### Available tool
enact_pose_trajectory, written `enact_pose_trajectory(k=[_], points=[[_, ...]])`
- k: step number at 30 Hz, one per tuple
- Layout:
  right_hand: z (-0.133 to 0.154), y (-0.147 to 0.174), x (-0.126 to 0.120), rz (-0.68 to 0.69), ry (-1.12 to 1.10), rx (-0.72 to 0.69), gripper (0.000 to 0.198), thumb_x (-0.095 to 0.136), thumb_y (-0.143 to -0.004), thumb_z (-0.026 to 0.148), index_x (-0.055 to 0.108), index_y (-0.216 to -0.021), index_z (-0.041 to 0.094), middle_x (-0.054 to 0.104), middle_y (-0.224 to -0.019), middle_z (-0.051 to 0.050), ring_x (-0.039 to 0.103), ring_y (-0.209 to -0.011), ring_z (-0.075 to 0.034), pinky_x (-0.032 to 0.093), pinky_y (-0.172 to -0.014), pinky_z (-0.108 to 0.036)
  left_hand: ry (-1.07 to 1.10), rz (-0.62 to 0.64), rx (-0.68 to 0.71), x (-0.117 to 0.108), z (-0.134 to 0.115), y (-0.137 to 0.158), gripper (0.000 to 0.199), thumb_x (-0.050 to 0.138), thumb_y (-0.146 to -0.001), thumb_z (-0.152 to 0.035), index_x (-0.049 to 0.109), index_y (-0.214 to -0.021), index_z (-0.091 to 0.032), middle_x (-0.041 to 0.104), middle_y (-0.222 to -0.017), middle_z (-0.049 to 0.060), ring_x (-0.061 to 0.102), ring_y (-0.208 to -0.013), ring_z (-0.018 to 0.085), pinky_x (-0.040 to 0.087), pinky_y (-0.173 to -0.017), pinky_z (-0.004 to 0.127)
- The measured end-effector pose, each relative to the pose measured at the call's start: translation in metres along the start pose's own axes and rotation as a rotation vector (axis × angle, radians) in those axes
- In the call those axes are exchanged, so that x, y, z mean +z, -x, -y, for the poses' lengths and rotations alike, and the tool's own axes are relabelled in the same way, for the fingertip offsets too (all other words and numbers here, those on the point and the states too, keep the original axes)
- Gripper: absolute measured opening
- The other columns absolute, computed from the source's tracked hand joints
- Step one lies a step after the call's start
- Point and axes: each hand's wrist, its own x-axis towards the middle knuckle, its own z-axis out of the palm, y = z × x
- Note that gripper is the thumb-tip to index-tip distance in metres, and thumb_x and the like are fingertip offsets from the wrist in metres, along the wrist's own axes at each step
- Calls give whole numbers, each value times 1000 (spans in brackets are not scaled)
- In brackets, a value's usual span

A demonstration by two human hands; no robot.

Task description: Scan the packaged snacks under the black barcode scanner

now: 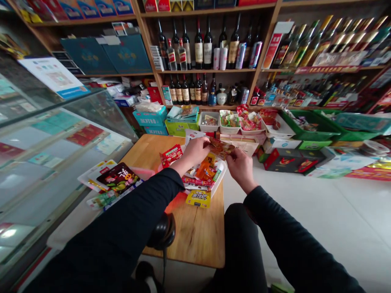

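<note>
Between my two hands a brown-red snack packet (220, 148) is stretched out, held above the far end of a wooden table. My left hand (197, 151) is closed on its left end, and my right hand (240, 165) pinches its right end. Below them a white basket (220, 179) holds orange, red and other packaged snacks. A red packet (171, 155) sticks up at the basket's left, partly behind my left forearm. A yellow packet (198, 198) lies at the basket's near edge. On the table nearer me stands a black corded device (163, 232), partly hidden by my left sleeve.
More snack packs, one of them dark (119, 178), lie left of my left arm beside a glass display case (100, 118). Shelves of bottles (198, 49) and bins of packets (230, 122) line the back. The wooden table (198, 240) ends by my right leg.
</note>
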Motion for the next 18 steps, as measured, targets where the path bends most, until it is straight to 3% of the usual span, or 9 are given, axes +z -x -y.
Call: enact_pose_trajectory(k=[3, 7, 10, 14, 18], points=[[-8, -5, 0, -42, 7, 19, 9, 53, -84, 22, 54, -75, 22, 63, -75, -3, 57, -73, -20, 38, -69, -30, 10, 24, 23, 9, -5, -17, 17, 59, -90, -23, 74, -97, -18, 78, -95, 6, 71, -89, 21, 50, -78, 29], [-18, -7, 9, 7, 36, 88, 10, 54, -86, 24, 56, -76, 22, 64, -77, -5, 57, -75, -21, 38, -70, -30, -12, 70, -5, 23, 2, -25, 19, 60, -91, -24, 75, -99, -18, 78, -101, 8, 71, -94, 23, 50, -83, 31], [-25, -5, 21, 91, 60, 120, 10, 54, -88, 24, 60, -80, 21, 67, -82, -7, 58, -76, -21, 37, -69, -30, -10, 122, -52, 36, 17, -23, 20, 61, -90, -25, 76, -103, -18, 78, -105, 9, 71, -98, 23, 51, -85, 30], [-39, 0, 38, 233, 5, 189, 11, 62, -86, 29, 65, -91, 20, 72, -90, -7, 61, -77, -20, 40, -69, -29, 1, 184, -151, 48, 36, -13, 21, 67, -85, -25, 73, -103, -18, 78, -96, 8, 72, -86, 21, 51, -76, 29], [-52, 8, 50, 258, -74, 223, 13, 64, -82, 28, 68, -91, 20, 73, -87, -4, 62, -75, -19, 40, -67, -27, 11, 174, -166, 50, 46, -3, 21, 68, -84, -26, 72, -102, -17, 77, -90, 8, 70, -80, 20, 49, -72, 29]])
